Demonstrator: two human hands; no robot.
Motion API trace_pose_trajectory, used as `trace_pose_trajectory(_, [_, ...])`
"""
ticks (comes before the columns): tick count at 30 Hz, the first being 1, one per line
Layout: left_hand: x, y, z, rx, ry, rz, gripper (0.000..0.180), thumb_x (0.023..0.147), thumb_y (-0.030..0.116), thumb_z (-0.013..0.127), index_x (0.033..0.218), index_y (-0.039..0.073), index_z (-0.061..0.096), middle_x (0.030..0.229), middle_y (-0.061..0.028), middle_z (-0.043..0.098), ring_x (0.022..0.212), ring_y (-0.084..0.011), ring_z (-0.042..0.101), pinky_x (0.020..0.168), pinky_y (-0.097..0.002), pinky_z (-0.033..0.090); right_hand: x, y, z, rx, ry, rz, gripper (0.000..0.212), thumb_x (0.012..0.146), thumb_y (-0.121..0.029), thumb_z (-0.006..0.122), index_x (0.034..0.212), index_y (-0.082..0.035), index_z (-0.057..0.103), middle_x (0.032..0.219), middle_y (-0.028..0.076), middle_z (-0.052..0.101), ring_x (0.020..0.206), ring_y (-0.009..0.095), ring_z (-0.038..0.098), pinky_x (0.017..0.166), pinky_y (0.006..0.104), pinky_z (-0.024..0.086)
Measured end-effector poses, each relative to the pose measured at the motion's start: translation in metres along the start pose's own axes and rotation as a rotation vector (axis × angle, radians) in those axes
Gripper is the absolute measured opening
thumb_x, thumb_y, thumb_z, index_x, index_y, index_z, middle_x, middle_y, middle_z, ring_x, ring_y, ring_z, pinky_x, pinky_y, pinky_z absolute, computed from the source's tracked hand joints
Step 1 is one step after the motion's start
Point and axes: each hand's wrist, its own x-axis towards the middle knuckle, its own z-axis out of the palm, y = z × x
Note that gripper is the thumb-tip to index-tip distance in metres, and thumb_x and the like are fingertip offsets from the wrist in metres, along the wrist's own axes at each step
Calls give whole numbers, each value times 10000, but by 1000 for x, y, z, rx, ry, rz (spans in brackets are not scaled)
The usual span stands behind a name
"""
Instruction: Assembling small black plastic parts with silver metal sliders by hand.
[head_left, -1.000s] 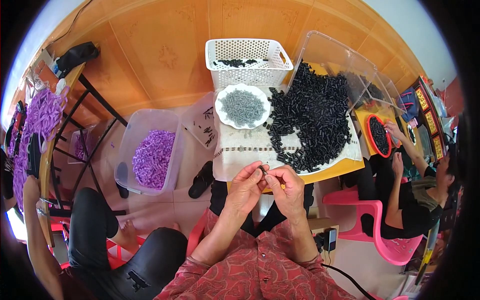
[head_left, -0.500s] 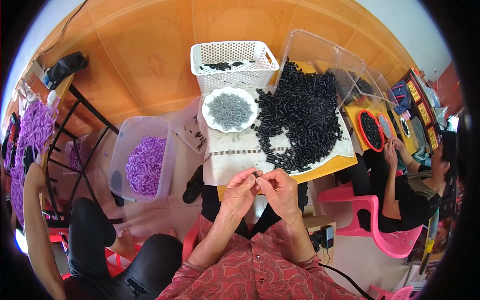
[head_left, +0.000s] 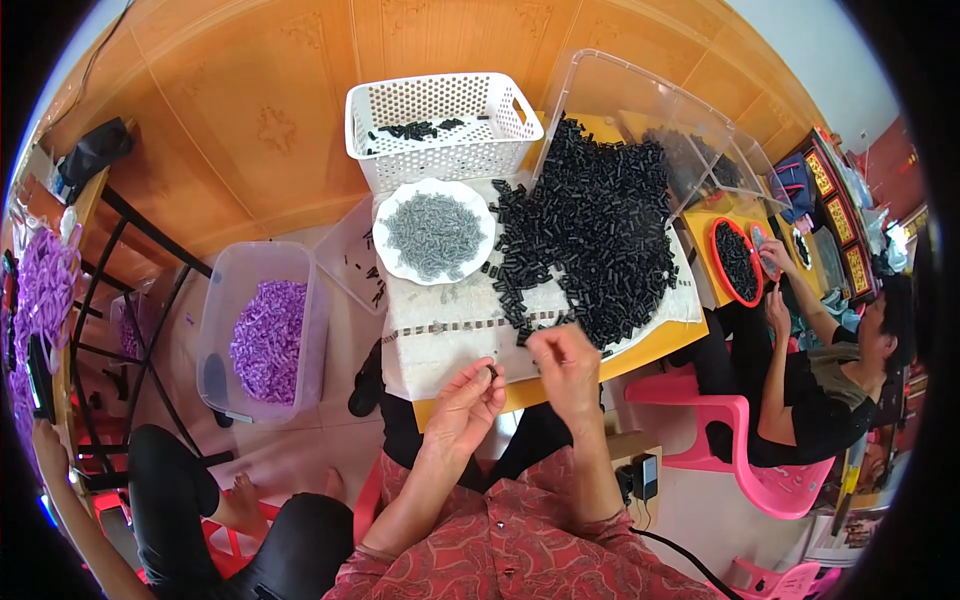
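Note:
My left hand (head_left: 463, 405) is closed, pinching a small dark piece (head_left: 491, 371) between thumb and fingertips above the front edge of the cloth-covered table (head_left: 430, 360). Off to its right, my right hand (head_left: 568, 375) hovers by the near edge of a large heap of short black tubes (head_left: 600, 220). Its fingers are bent together and slightly blurred; what lies between the tips, if anything, cannot be made out. Left of the heap is a white scalloped plate (head_left: 386, 262) full of small clear-grey pieces (head_left: 432, 235).
Behind the plate stands a white perforated basket (head_left: 440, 160) with some black pieces. A clear bin (head_left: 590, 75) lies tipped behind the heap. On the floor at left, another clear bin (head_left: 215, 350) holds purple pieces (head_left: 272, 345). A co-worker (head_left: 840, 380) sits at right by a red bowl (head_left: 718, 262).
My hands were together over the table edge; now they are apart. The right hand has moved up toward the black heap, while the left keeps its small dark piece.

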Motion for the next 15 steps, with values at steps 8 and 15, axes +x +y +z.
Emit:
trace_pose_trajectory(8, [1,1,2,-7,-44,-26,195,905,34,607,1099,11,615,1027,-142,647,839,-165,640,728,-266,554,68,61,-4,-600,67,-188,340,716,75,583,1025,-53,645,1030,82,616,971,280,544,823,389,422])
trace_pose_trajectory(15, [1,2,3,1,-53,-31,194,910,35,601,1099,1,617,1038,-151,643,834,-169,636,727,-269,550,95,79,10,-707,47,-283,358,714,44,596,1051,-67,646,1056,77,599,1002,270,532,850,405,404])
